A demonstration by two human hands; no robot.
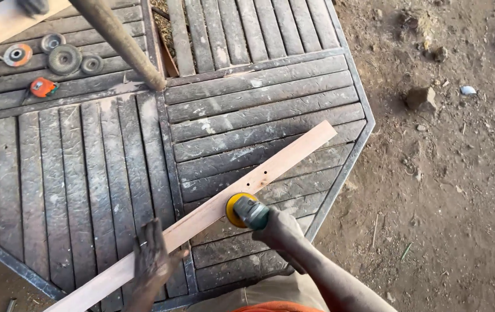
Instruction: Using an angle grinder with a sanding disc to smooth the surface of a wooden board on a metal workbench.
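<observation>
Wooden plank (213, 211) lies pinned under the flat, seemingly open left hand (154, 259); right hand (279, 228) grasps a sander (246, 211).

Bare forearms, no sleeves; orange top, khaki trousers.

slatted table (114, 162) centre, grinding discs (64, 58) at 10 o'clock, orange tape measure (43, 87) just below, pole (121, 41) at 11, stone (421, 98) at 2, dirt ground (450, 190) at 3
</observation>
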